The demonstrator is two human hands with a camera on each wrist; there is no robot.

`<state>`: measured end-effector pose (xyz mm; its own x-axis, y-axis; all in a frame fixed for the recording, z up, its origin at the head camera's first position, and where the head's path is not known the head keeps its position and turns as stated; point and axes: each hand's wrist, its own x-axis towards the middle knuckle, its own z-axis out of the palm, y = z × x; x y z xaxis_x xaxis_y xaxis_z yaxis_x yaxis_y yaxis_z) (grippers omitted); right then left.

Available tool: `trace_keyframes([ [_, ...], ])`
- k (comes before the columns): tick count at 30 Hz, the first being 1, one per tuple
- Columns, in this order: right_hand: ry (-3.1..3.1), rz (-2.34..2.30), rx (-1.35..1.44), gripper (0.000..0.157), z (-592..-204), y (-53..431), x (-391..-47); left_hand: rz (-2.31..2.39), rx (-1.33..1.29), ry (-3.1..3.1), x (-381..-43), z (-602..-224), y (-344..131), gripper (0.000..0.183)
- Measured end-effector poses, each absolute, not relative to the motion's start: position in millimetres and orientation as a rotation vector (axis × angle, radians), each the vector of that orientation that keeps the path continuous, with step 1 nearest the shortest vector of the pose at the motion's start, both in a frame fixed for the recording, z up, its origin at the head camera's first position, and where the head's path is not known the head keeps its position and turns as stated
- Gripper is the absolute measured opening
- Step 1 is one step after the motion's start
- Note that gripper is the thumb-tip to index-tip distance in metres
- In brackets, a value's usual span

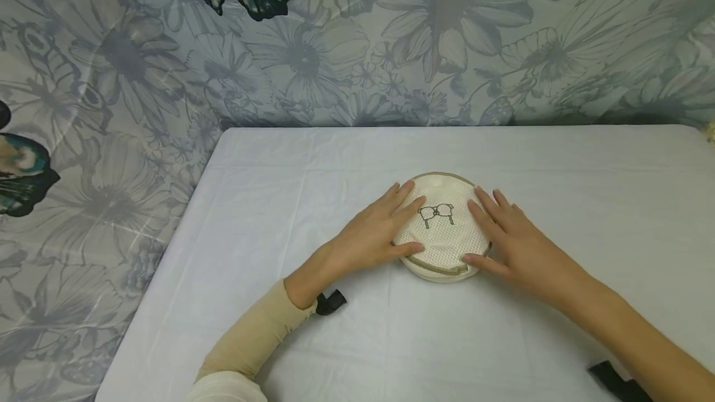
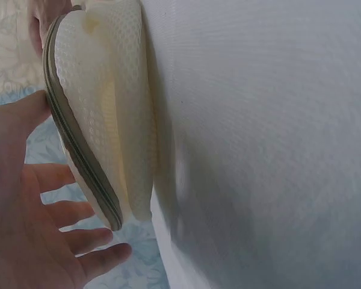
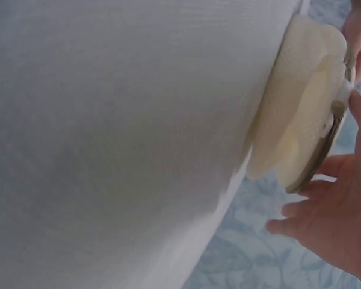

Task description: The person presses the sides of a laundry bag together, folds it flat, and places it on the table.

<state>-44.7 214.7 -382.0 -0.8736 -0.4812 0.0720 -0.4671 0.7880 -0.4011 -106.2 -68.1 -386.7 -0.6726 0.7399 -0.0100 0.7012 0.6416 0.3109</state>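
Note:
A round cream mesh laundry bag [image 1: 441, 244] lies on the white cloth, with a dark outline drawing [image 1: 437, 211] on its top. An olive zipper [image 2: 87, 150] runs round its upper rim, and the zipper's end [image 3: 337, 108] shows in the right wrist view. On the bag's left side rests my left hand [image 1: 382, 225], fingers spread and nearly straight, thumb at the near rim. My right hand [image 1: 516, 237] touches the right side in much the same way, its fingers extended along the edge. The mesh side wall [image 2: 135, 114] looks soft and creased.
White cloth covers the table [image 1: 313, 172], whose far edge meets a flower-patterned backdrop [image 1: 363, 67]. A black strap [image 1: 331, 302] sits by the left wrist, and another black strap [image 1: 617, 381] by the right forearm.

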Motion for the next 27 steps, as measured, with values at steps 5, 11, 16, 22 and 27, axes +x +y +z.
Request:
trace_keyframes([
  [5, 3.001, -0.512, -0.912, 0.093, -385.8, 208.2, -47.2, 0.359, 1.251, 2.717, -103.9, -388.0, -63.3, 0.089],
  [11, 3.027, -0.444, -0.989, 0.094, -385.6, 204.9, -48.4, 0.298, 1.290, 2.720, -101.9, -387.6, -58.0, 0.095],
  [16, 3.001, -0.411, -1.029, 0.095, -387.9, 205.6, -48.9, 0.247, 1.302, 2.708, -100.2, -387.6, -53.5, 0.098],
  [22, 2.953, -0.422, -0.982, 0.093, -391.2, 205.2, -48.1, 0.193, 1.312, 2.708, -99.8, -389.6, -49.0, 0.099],
  [27, 2.951, -0.413, -0.949, 0.093, -393.4, 200.9, -49.0, 0.161, 1.308, 2.711, -99.2, -392.2, -47.1, 0.101],
])
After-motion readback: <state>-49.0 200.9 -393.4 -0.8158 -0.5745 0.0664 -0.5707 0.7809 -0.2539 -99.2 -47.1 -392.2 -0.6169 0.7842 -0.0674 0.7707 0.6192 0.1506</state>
